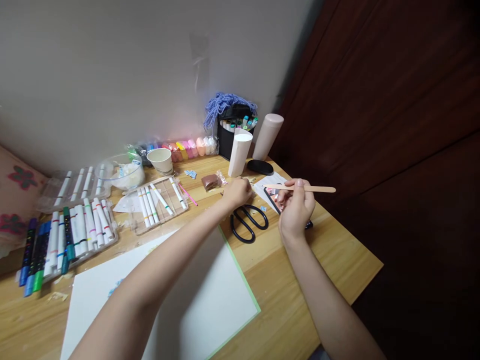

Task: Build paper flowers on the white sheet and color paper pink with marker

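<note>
My right hand point(298, 207) pinches a flat wooden craft stick point(320, 189), which lies nearly level across the fingers. Beneath that hand a black-edged phone point(270, 199) rests partly on a white paper; the hand covers much of it. Closed fingers on my left hand point(238, 192) reach down to the table just in front of a white paper roll point(240, 156); what they hold, if anything, is hidden. Black-handled scissors point(249, 223) lie beside the left wrist, their blades out of sight. A brown clay packet point(210, 181) sits left of that hand.
A white sheet point(202, 295) with green edging lies under my left forearm. Marker trays point(157, 206), a paper cup point(160, 160), a clear bowl point(123, 175) and a row of coloured clay point(183, 149) stand leftward. Behind are a black pen case point(226, 142) and a pale cylinder point(269, 135).
</note>
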